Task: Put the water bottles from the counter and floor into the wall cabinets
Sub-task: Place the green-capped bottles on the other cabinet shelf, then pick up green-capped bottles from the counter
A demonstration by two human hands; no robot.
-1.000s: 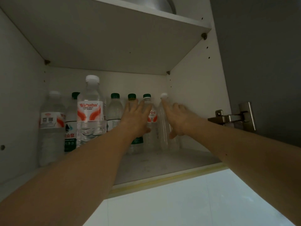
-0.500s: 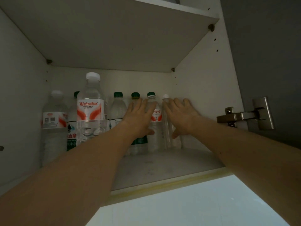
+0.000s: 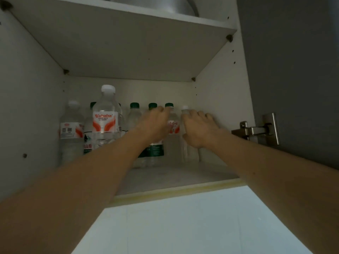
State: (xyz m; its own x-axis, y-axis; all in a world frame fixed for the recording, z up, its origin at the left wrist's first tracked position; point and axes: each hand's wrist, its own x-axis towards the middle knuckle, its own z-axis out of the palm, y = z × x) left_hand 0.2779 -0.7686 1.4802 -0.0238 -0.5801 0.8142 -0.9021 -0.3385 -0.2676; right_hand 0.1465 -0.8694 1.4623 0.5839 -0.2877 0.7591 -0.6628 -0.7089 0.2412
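Several water bottles stand in a row at the back of the wall cabinet's lower shelf (image 3: 176, 177). A tall Wahaha bottle (image 3: 106, 121) with a white cap stands front left, beside a shorter white-capped bottle (image 3: 71, 131). My left hand (image 3: 156, 125) lies flat against the green-capped bottles, covering a green-labelled bottle (image 3: 155, 149) and touching a red-labelled bottle (image 3: 173, 126). My right hand (image 3: 200, 129) presses on a clear white-capped bottle (image 3: 185, 109) at the right end of the row. Neither hand grips anything.
The grey cabinet door (image 3: 293, 70) stands open at the right on a metal hinge (image 3: 256, 130). An upper shelf (image 3: 128, 43) carries a metal pot (image 3: 165, 4). The cabinet's right wall (image 3: 220, 110) is close to my right hand. White wall (image 3: 183, 226) lies below.
Both hands have reached a little deeper into the cabinet and their fingers have drawn closer together on the right-hand bottles. The bottles on the left stay put.
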